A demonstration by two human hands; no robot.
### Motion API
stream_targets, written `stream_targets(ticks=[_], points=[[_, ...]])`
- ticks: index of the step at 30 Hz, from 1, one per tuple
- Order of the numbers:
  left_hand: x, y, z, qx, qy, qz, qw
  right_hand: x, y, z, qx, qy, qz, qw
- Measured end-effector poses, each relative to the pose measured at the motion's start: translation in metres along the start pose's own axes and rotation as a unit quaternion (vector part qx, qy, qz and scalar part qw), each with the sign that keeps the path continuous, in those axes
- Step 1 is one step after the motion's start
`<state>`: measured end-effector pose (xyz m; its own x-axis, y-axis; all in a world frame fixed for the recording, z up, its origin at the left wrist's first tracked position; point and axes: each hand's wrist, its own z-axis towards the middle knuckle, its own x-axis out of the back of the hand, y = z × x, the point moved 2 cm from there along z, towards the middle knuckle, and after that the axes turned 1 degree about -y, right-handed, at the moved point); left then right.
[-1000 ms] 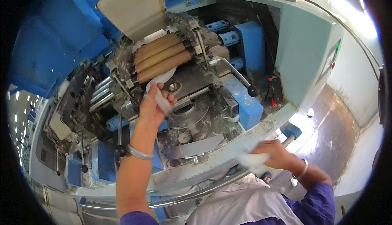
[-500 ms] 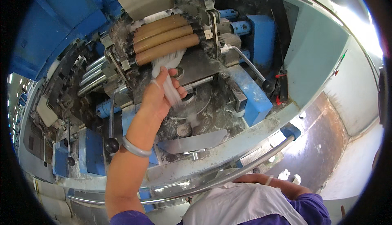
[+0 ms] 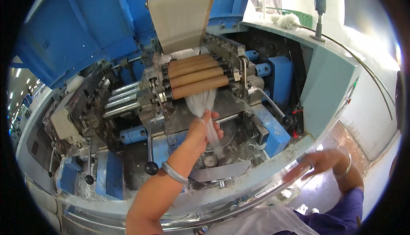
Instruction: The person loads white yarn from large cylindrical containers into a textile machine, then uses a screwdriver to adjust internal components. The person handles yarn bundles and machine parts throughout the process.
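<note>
My left hand [image 3: 206,129] grips a white fibre sliver [image 3: 200,100] that hangs down from under a set of tan rollers [image 3: 197,77] on a blue machine. A silver bangle sits on that wrist. A tan belt [image 3: 181,17] slopes up behind the rollers. My right hand [image 3: 321,163] is blurred, fingers spread and empty, hovering over the machine's curved metal rim [image 3: 273,181] at the lower right. It wears a bangle and a purple sleeve.
Steel shafts [image 3: 121,100] stick out at the left of the rollers. Black knob levers [image 3: 151,167] stand below and one [image 3: 286,120] at the right. A grey cabinet [image 3: 331,79] with a fibre tuft [image 3: 285,20] on top stands right. Lint covers the bed.
My left hand has dropped a little from the rollers, drawing the sliver down. My right hand has risen from near my body and swung out to the right, fingers spread.
</note>
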<state>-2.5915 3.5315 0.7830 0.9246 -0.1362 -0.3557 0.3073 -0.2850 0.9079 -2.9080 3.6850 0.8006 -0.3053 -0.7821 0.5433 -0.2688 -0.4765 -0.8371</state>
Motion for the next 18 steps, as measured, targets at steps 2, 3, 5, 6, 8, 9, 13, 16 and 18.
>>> stream_targets(ticks=[2, 3, 5, 6, 8, 9, 13, 16, 18], points=[[0.001, -0.001, 0.0, 0.006, 0.011, 0.016, 1.0, 0.053, -0.031, 0.044, 0.01, 0.125, -0.031, 0.992], [0.001, -0.001, 0.0, 0.0, -0.003, 0.005, 1.0, 0.07, -0.041, 0.069, 0.004, 0.186, -0.029, 0.982], [0.002, -0.001, 0.001, 0.0, -0.002, -0.001, 1.0, 0.111, -0.055, 0.133, 0.087, 0.218, -0.234, 0.944], [0.003, -0.001, 0.001, -0.005, 0.002, -0.002, 1.0, 0.132, -0.055, 0.169, 0.052, 0.225, -0.269, 0.935], [0.003, 0.0, 0.002, -0.012, -0.003, -0.004, 1.0, 0.167, -0.054, 0.242, 0.135, 0.226, -0.347, 0.9], [0.004, 0.0, 0.002, -0.013, 0.004, 0.005, 1.0, 0.177, -0.047, 0.275, 0.174, 0.232, -0.363, 0.886], [0.005, 0.002, 0.002, -0.015, 0.018, 0.007, 1.0, 0.202, -0.014, 0.358, 0.188, 0.261, -0.415, 0.851], [0.005, 0.002, 0.001, -0.015, 0.011, -0.013, 1.0, 0.204, -0.003, 0.361, 0.107, 0.229, -0.529, 0.81], [0.004, 0.002, 0.0, -0.013, 0.013, -0.014, 1.0, 0.207, -0.005, 0.34, 0.051, 0.224, -0.568, 0.79]])
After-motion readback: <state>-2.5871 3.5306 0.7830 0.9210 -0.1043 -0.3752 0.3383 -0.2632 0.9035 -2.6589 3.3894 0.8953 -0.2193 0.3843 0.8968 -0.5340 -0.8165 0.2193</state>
